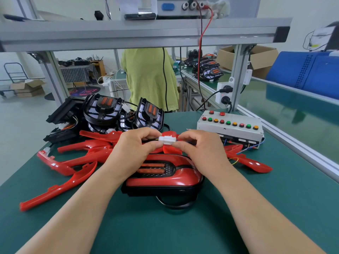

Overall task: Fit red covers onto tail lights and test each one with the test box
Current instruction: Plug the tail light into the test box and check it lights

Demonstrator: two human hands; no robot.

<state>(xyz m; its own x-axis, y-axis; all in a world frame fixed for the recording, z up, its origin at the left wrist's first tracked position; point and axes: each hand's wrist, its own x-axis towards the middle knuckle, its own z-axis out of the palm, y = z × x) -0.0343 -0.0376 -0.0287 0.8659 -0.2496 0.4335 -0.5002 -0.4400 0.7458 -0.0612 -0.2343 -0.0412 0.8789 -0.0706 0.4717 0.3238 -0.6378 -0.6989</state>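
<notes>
A tail light (165, 180) with a red cover fitted lies on the green mat in front of me, its black cable looping out below it. Above it, my left hand (134, 149) and my right hand (201, 151) each pinch one end of a white plug connector (167, 140). The two connector halves meet between my fingertips. Thin wires run from the right side toward the grey test box (231, 129), which has a row of red, green and yellow buttons. Loose red covers (80, 160) lie spread at the left and right.
A pile of uncovered black tail lights (110, 114) sits at the back left of the green mat (165, 226). A person in a green shirt (150, 77) stands beyond the bench. A power strip (224, 92) hangs on the frame post. Blue crates (308, 72) stand at the right.
</notes>
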